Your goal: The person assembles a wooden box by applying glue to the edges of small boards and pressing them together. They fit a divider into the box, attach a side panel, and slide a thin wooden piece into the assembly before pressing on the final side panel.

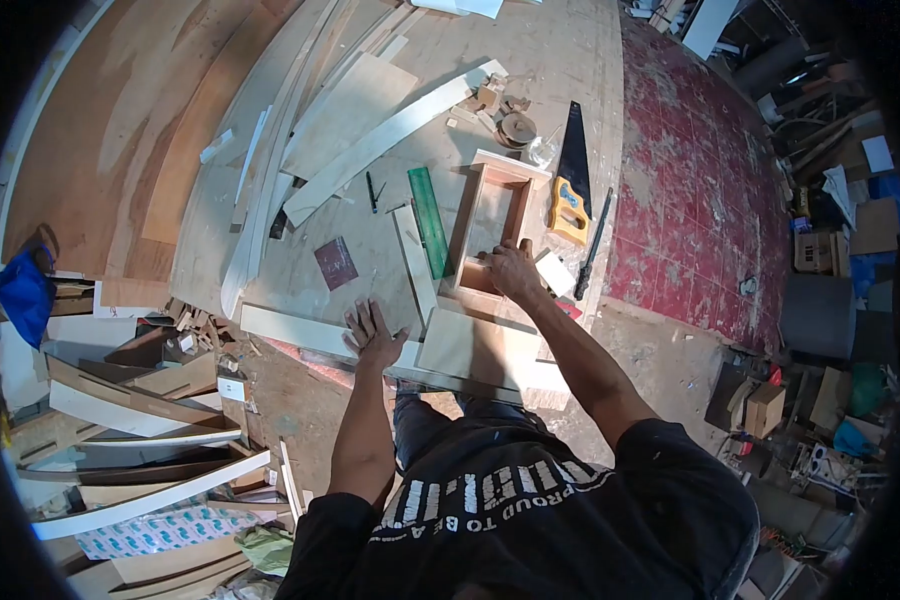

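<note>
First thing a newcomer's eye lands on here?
The open wooden box frame at centre, with the right hand on its near edge. Right of it lies a yellow-handled saw; the left hand lies flat on a white plank nearer the person.

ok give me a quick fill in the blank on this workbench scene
1. The right hand rests on the wooden frame; the ruler beside it is ____.
2. The handsaw has a ____ handle.
3. The left hand lies flat on a pale board, holding ____.
Missing: green, yellow, nothing.
</note>
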Demonstrator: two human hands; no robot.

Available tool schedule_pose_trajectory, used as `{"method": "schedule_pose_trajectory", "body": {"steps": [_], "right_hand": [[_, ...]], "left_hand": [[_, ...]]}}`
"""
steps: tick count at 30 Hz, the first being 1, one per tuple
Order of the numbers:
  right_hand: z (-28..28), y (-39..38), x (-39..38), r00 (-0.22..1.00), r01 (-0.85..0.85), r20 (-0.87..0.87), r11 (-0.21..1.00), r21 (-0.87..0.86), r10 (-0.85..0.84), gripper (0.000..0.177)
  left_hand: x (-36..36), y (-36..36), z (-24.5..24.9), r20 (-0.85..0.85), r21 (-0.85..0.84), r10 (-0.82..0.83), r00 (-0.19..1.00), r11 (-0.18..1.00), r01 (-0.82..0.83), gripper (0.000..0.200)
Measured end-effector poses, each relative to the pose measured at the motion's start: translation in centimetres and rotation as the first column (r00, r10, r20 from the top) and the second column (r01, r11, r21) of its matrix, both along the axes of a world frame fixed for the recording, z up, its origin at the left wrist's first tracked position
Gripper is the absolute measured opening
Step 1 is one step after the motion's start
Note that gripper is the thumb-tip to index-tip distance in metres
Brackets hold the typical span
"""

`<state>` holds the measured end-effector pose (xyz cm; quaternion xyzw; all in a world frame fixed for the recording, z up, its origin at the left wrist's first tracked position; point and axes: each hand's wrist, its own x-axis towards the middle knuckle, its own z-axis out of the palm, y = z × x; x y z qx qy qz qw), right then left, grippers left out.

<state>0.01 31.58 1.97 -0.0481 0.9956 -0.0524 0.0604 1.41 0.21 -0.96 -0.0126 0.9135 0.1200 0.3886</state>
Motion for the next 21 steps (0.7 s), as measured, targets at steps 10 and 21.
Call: {"method": "schedule_pose_trajectory", "body": {"steps": [10, 21], "right_hand": [[0.5, 0.1, 0.2, 0.999, 0.005, 0.046, 1.000, -0.018, -0.005, 0.023], [3.2, 0.6, 2.8, 0.944, 0.237, -0.127, 0.892, -0.386, -0.305, 0.039]], "left_hand": [[0.0, 0.1, -0.6, -0.018, -0.001, -0.003, 1.000, 1.000, 0.003, 0.110], [0.2, -0.2, -1.0, -0.097, 0.074, 0.023, 0.995, 0.997, -0.016, 0.101]]}}
